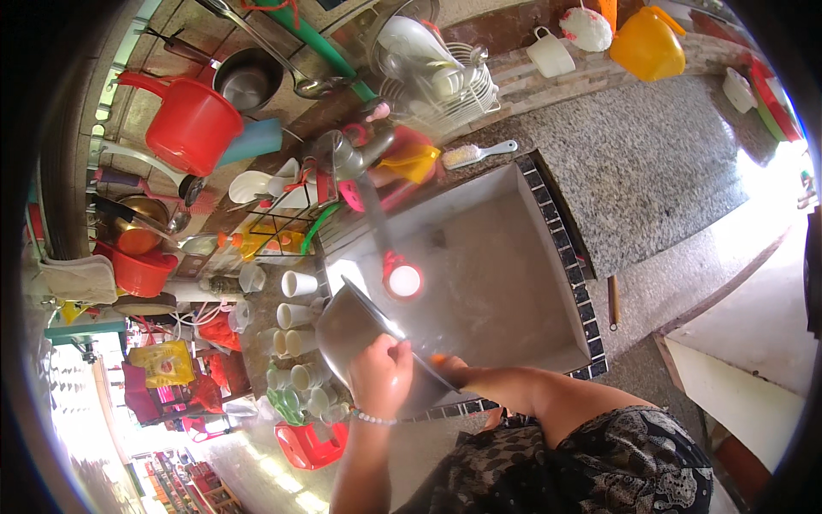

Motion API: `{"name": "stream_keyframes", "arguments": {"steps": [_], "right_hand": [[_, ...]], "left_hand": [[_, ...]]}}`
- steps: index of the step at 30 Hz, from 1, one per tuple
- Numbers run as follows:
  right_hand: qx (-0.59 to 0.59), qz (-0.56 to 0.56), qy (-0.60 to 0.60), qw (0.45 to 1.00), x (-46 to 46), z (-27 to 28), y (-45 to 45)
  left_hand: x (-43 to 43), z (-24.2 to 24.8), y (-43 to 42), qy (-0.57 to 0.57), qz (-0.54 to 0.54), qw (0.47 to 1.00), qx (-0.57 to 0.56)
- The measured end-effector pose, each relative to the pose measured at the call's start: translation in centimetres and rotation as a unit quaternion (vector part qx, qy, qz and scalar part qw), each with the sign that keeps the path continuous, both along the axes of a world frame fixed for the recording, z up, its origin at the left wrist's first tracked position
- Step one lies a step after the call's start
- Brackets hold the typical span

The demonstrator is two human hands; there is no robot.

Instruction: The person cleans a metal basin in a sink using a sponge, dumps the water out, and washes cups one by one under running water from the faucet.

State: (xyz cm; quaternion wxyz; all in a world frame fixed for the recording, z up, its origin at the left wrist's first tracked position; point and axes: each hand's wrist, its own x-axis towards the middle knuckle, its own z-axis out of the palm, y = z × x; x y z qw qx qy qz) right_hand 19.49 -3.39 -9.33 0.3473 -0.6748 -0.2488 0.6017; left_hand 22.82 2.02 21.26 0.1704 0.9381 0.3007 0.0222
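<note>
My left hand (382, 372), with a beaded bracelet at its wrist, grips the rim of a large metal basin (343, 327). The basin is tilted on its side over the left front of a grey sink (494, 289). My right hand (454, 367) reaches to the basin's inner side, its fingers partly hidden by the rim. A small orange item (438, 358), perhaps a scrubber, shows at those fingers. Above the sink a tap pipe (376, 215) extends toward a round white end piece (405, 281) with red around it.
Several cups (297, 315) stand left of the sink. A scrub brush (478, 154) lies behind it, near a wire dish rack (462, 90). Granite counter (642, 167) extends right. Red dippers (192, 122) and pans hang at left. A red stool (311, 444) stands below the cups.
</note>
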Motion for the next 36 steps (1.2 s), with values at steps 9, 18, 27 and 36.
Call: {"name": "stream_keyframes", "arguments": {"steps": [9, 18, 27, 36], "right_hand": [[-0.158, -0.176, -0.013, 0.971, 1.3, 4.6, 0.7], [-0.205, -0.266, -0.051, 0.941, 10.1, -1.8, -5.5], [-0.174, -0.331, -0.14, 0.917, 15.6, 0.1, -12.3], [-0.142, -0.309, -0.323, 0.883, 22.1, 9.4, -7.8]], "left_hand": [[-4.7, -1.6, 3.5, -0.077, 0.18, 0.978, -0.071], [-8.1, -4.5, 7.9, -0.209, 0.222, 0.925, -0.228], [-9.7, -4.6, 8.5, -0.215, 0.143, 0.936, -0.24], [-12.4, -9.9, 9.9, -0.341, 0.246, 0.745, -0.517]]}}
